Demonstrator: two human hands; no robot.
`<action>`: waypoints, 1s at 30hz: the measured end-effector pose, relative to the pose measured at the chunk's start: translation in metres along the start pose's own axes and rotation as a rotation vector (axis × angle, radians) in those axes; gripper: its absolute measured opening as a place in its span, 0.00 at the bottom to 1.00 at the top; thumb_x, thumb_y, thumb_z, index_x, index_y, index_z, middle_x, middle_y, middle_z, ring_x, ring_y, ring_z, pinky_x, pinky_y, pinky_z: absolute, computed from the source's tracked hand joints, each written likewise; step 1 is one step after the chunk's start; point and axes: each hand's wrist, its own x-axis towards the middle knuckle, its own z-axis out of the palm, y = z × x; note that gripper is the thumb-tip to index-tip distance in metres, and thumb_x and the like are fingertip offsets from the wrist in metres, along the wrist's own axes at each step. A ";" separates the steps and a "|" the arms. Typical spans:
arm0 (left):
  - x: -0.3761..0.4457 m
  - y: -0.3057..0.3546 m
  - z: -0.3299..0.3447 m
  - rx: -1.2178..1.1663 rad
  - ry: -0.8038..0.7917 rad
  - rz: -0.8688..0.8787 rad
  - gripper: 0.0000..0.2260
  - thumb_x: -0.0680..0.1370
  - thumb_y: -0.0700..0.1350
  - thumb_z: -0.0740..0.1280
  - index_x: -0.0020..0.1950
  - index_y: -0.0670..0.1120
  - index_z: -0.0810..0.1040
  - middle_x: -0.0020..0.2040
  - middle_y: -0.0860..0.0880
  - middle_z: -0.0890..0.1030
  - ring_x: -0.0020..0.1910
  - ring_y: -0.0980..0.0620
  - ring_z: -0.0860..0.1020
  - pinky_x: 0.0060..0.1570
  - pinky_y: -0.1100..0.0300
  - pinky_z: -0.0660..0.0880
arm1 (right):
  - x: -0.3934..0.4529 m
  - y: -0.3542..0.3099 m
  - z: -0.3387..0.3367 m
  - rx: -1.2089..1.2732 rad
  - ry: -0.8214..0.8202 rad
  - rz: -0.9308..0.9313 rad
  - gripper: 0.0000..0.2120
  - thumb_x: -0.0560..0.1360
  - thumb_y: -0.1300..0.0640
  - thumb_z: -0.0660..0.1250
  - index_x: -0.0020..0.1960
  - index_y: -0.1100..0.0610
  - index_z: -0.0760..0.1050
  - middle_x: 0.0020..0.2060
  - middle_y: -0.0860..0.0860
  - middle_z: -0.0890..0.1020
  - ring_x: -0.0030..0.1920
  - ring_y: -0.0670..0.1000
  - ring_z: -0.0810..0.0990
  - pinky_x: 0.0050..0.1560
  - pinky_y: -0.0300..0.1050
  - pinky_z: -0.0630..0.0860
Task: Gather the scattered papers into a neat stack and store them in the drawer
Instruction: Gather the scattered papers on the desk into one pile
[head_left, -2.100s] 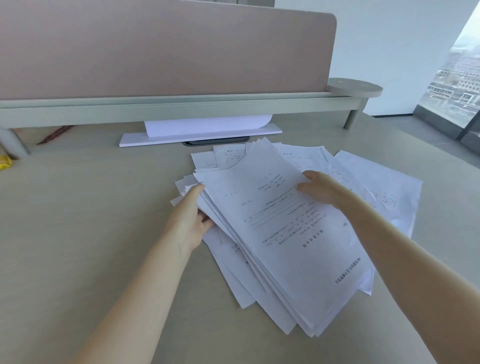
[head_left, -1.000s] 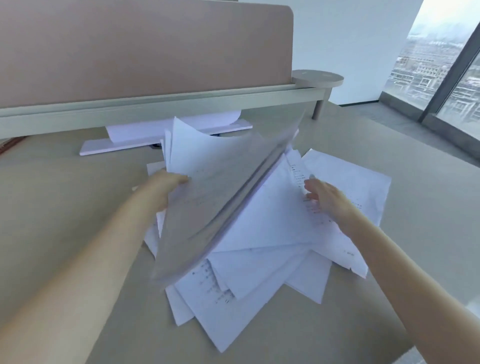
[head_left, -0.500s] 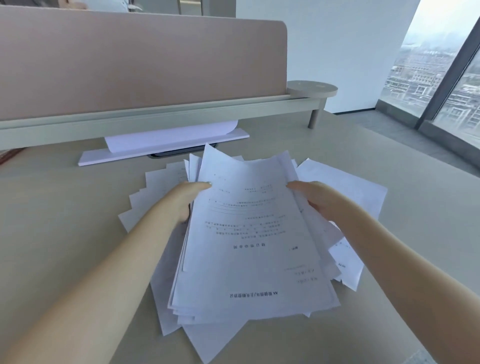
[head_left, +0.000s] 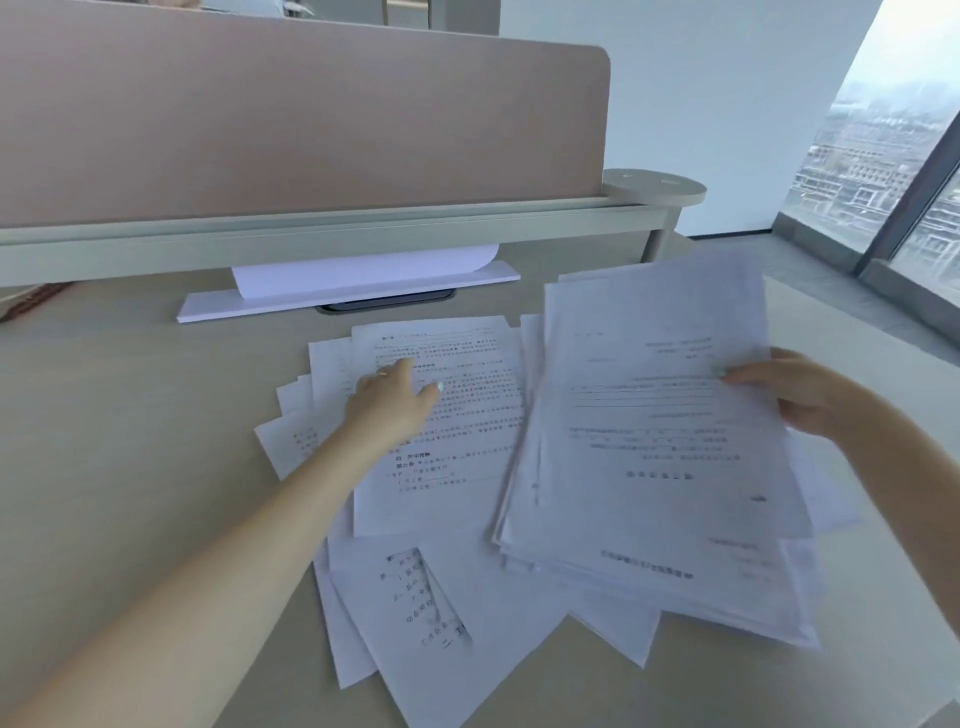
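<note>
A thick bundle of printed papers hangs lifted over the right side of the desk, gripped at its far right edge by my right hand. Several loose printed sheets still lie fanned out on the desk to the left of and below the bundle. My left hand rests flat on the top loose sheet, fingers spread, holding nothing. No drawer is in view.
A beige desk carries the papers. At the back stands a pink divider panel on a pale rail, with a white board and curled sheet beneath it. A round pad sits on the rail's right end. Windows fill the right.
My left hand has let go of the bundle and dropped onto the loose sheets. My right hand alone has carried the bundle to the right, uncovering the sheets under it.
</note>
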 end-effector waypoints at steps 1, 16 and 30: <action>0.000 -0.007 0.002 0.092 -0.024 -0.021 0.30 0.80 0.58 0.52 0.77 0.46 0.52 0.78 0.44 0.56 0.75 0.42 0.56 0.71 0.48 0.60 | 0.002 0.001 -0.005 -0.001 0.024 0.000 0.14 0.75 0.73 0.56 0.59 0.65 0.70 0.30 0.52 0.85 0.27 0.50 0.84 0.25 0.43 0.80; -0.040 -0.014 0.023 -0.099 0.179 0.030 0.23 0.81 0.54 0.49 0.74 0.47 0.60 0.77 0.44 0.60 0.76 0.43 0.56 0.74 0.46 0.53 | 0.029 0.009 0.102 -0.224 0.095 0.041 0.14 0.74 0.68 0.63 0.58 0.73 0.73 0.51 0.67 0.79 0.39 0.59 0.79 0.53 0.59 0.78; -0.053 -0.030 0.007 -0.120 0.226 -0.101 0.27 0.80 0.51 0.57 0.76 0.46 0.54 0.79 0.46 0.45 0.78 0.46 0.49 0.74 0.48 0.51 | 0.011 -0.018 0.186 -0.136 -0.165 0.257 0.20 0.75 0.59 0.66 0.65 0.64 0.71 0.62 0.59 0.78 0.57 0.59 0.79 0.59 0.55 0.75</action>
